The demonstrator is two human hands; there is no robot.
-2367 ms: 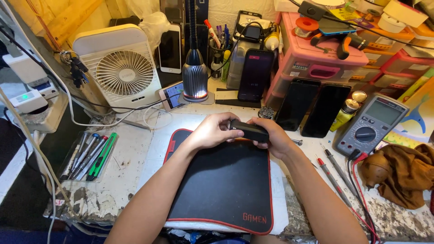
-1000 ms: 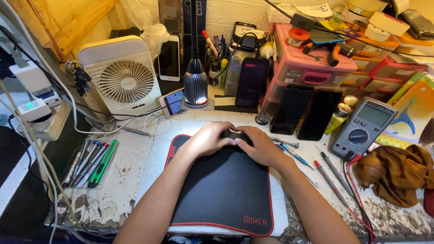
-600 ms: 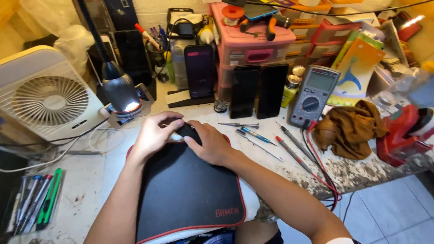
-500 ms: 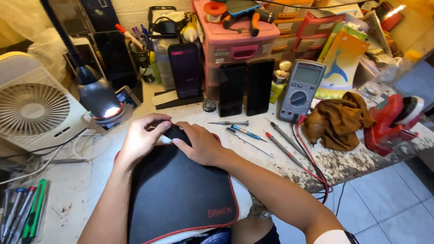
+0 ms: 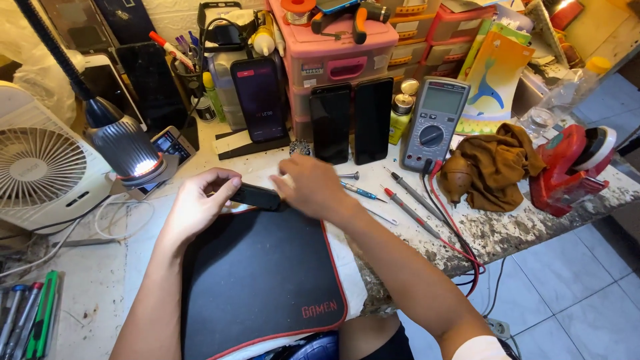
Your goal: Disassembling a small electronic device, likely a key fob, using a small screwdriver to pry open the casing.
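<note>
Looking down from your head, you have a small black phone [image 5: 255, 196] at the far edge of the black mat [image 5: 260, 280], just in front of the lamp [image 5: 127, 150]. Your left hand [image 5: 198, 203] is wrapped around its left end and holds it up off the mat. Your right hand [image 5: 312, 188] is at its right end, but it is blurry, so I cannot tell if it grips the phone or only touches it. The phone looks closed, with no part off. The small screwdrivers [image 5: 363, 192] lie untouched to the right, so I think most of the work is left.
</note>
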